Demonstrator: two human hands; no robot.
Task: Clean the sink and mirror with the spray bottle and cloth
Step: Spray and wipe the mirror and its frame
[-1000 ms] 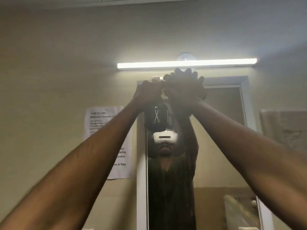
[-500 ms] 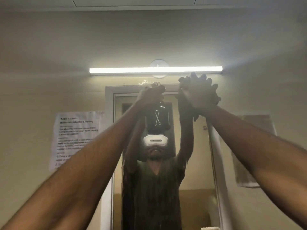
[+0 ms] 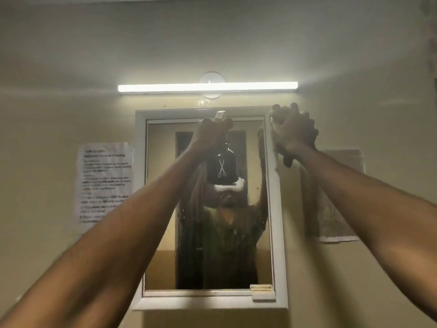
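Note:
A white-framed mirror (image 3: pixel 163 209) hangs on the wall ahead, its glass streaked with wet drips. My left hand (image 3: pixel 212 133) is raised in front of its upper part, shut on the neck of a dark spray bottle (image 3: pixel 221 168) marked with white scissors; the nozzle points up toward the frame's top. My right hand (image 3: pixel 294 132) is shut on a dark bunched cloth (image 3: pixel 287 160) pressed at the mirror's top right corner. The sink is out of view.
A lit tube lamp (image 3: pixel 208 87) runs above the mirror. A printed paper sheet (image 3: pixel 104 185) is taped to the wall on the left, another paper (image 3: pixel 335 209) on the right. The mirror reflects a person wearing a white headset.
The view has shifted so the whole mirror shows. My right hand with the cloth has moved right, away from the bottle, to the frame's top right corner.

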